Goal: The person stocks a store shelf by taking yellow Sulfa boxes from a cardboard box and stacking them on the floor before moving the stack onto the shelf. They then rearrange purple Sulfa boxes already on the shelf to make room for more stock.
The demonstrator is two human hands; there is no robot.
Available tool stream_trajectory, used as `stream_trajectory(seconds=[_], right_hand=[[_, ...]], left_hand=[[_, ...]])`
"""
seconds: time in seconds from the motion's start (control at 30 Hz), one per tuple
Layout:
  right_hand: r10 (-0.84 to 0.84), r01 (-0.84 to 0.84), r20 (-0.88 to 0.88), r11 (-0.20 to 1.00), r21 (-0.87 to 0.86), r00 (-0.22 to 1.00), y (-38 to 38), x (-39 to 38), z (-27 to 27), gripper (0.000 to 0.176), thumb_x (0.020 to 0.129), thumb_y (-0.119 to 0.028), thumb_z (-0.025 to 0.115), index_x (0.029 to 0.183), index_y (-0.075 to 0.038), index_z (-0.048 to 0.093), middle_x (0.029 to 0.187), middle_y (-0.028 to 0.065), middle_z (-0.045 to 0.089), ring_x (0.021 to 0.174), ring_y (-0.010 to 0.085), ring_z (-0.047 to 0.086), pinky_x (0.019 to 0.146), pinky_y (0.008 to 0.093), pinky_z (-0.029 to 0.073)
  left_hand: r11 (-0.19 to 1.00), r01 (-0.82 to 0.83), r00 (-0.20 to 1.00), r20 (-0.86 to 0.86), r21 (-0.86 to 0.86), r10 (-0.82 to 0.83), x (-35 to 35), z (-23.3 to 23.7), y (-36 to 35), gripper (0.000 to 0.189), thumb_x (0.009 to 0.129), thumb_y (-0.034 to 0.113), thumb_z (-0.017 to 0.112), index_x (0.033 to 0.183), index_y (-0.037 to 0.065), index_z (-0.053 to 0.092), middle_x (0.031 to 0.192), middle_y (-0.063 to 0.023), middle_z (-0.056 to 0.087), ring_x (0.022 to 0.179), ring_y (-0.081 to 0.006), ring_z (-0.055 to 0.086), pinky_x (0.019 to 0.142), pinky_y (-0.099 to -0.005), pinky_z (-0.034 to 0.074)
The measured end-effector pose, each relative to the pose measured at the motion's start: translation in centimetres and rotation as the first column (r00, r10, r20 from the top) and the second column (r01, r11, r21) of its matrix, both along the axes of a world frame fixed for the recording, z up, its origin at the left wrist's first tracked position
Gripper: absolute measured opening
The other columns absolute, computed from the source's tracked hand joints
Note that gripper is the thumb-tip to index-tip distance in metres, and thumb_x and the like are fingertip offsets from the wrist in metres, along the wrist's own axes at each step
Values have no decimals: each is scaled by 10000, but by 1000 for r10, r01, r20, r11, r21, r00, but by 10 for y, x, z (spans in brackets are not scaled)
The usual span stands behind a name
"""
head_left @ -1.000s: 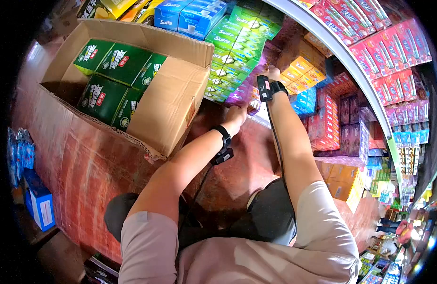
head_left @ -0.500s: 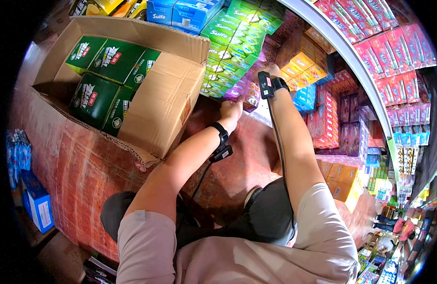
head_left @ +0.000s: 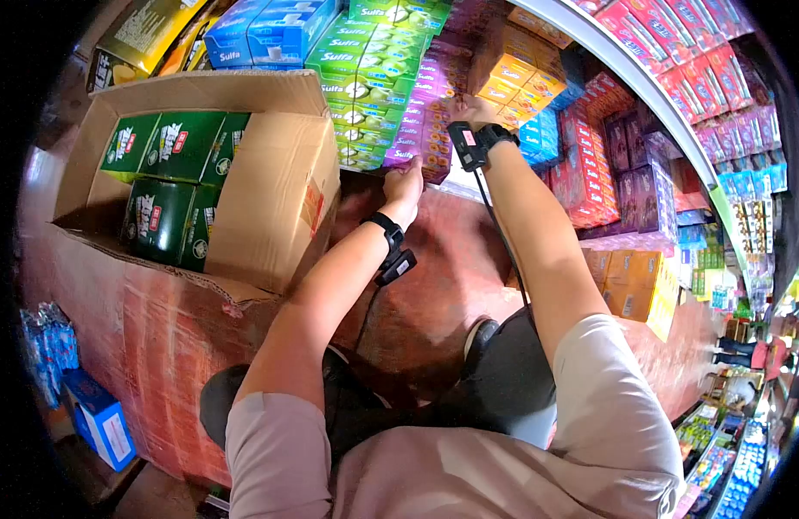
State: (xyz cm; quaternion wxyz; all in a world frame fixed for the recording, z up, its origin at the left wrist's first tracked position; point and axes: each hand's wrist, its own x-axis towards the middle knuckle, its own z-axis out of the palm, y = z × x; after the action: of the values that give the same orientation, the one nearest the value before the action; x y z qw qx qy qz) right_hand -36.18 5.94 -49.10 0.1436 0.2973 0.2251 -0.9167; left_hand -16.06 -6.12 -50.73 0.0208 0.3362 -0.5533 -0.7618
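Note:
A stack of purple Sulfa boxes [head_left: 424,117] stands on the low shelf, between green Sulfa boxes [head_left: 365,82] and orange boxes [head_left: 519,73]. My left hand [head_left: 404,186] is at the lower front edge of the purple stack, its thumb up against the boxes and its other fingers mostly hidden. On the stack's right side, beside the orange boxes, is my right hand [head_left: 476,112]; its fingertips are hard to make out. Each wrist wears a black strap with a small device.
An open carton [head_left: 283,190] with green packs [head_left: 182,151] rests on the red floor at left. Red boxes [head_left: 585,173] and brown-orange boxes [head_left: 633,281] line the shelf at right. A blue box [head_left: 101,424] lies at lower left. A person [head_left: 767,356] stands far right.
The view has shifted, so the carton and shelf goods appear further left. Both hands remain at the purple stack, whose boxes now show more fully between them.

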Motion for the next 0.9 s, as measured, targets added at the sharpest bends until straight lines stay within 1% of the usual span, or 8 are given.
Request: stream_trajectory(seconds=[0.27,0.5,0.57,0.63,0.67,0.73,0.8,0.9], right_hand=[[46,-46,1,992,115,999,24,-28,-34,218,866,7,633,991,-3,454,835,81,498,705,186,533,695,294,538],[135,52,245,774,-631,960,32,-18,-23,98,899,-128,626,857,-61,568,715,2,524,629,164,539,560,253,470],[318,-323,63,936,139,946,23,-21,-23,149,877,-184,636,863,-38,612,748,99,610,699,279,612,601,340,495],[536,-78,60,10,997,842,1,15,-3,193,870,-203,611,909,-16,645,856,196,653,815,360,643,692,392,519],[579,243,164,-560,792,799,-13,43,24,225,867,-212,598,932,-6,662,911,244,674,873,400,659,738,418,530],[336,-38,42,-20,999,941,-29,44,18,244,882,-233,571,890,-10,669,894,211,690,890,364,677,753,417,530],[594,199,196,-533,822,780,-33,60,14,293,946,-280,503,997,-37,660,956,150,695,911,243,672,768,389,522],[54,-34,-45,933,358,998,-69,36,15,338,968,-379,430,1151,-114,532,1106,118,585,975,246,560,908,443,472]], left_hand=[[991,89,996,-13,96,-88,-7,-17,-7,307,892,358,691,964,63,643,911,-33,627,782,-154,564,646,-330,459],[984,132,991,-52,118,-127,-8,-22,-11,302,902,370,672,1012,91,640,914,-29,626,797,-168,584,665,-341,484],[986,137,990,-53,91,-133,-7,-19,-12,291,908,361,664,1023,94,641,918,-24,626,804,-164,589,669,-339,489],[990,106,986,-142,96,-92,-6,-22,-9,282,918,341,653,1022,79,644,919,-14,622,788,-149,585,661,-325,482],[984,123,986,-131,128,-106,-8,-24,-9,272,919,325,652,1012,70,645,918,-13,621,783,-142,578,664,-315,475],[985,156,987,-57,72,-152,-3,-16,-11,244,923,282,639,987,47,647,919,-12,618,763,-119,555,668,-277,457],[992,48,989,-146,118,-31,1,-8,-2,257,910,303,664,897,48,631,865,4,601,741,-104,519,667,-285,431],[993,-39,989,-136,115,54,8,8,6,290,911,320,678,854,40,630,834,16,607,704,-92,515,629,-284,424]])
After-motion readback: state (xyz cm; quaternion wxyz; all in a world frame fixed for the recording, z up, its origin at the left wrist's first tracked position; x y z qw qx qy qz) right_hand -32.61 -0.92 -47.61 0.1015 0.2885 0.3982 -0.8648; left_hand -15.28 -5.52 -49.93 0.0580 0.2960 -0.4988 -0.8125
